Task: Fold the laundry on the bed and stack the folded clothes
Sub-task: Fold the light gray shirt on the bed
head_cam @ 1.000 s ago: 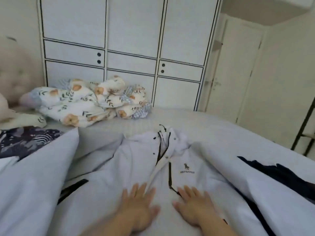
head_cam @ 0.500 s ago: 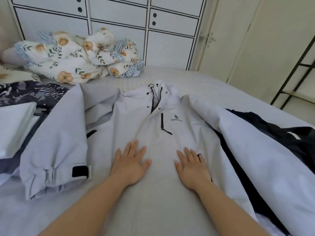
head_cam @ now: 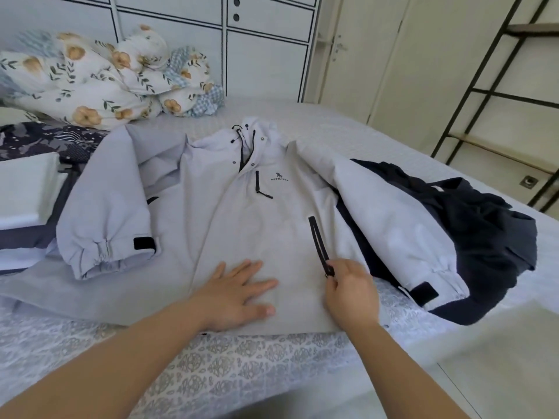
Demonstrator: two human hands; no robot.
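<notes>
A pale grey hooded jacket [head_cam: 242,225] lies front-up on the bed [head_cam: 242,370], both sleeves spread outward. My left hand [head_cam: 239,293] rests flat, fingers straight, on the jacket's lower front. My right hand [head_cam: 351,290] has curled fingers that pinch the black zipper pull [head_cam: 329,271] at the bottom of the side pocket zipper. A dark navy garment [head_cam: 472,219] lies under and beyond the jacket's right sleeve. At the left edge sits a stack of folded clothes [head_cam: 27,201], white on top of darker pieces.
A bundled floral duvet [head_cam: 99,83] lies at the head of the bed, against white cupboards [head_cam: 266,49]. A dark patterned cloth [head_cam: 42,140] sits behind the stack. A black metal shelf frame [head_cam: 496,95] stands right, past the bed edge.
The view has tilted down and nearer. Both hands slid toward the jacket's hem. My right hand went from lying flat to pinching the pocket zipper pull.
</notes>
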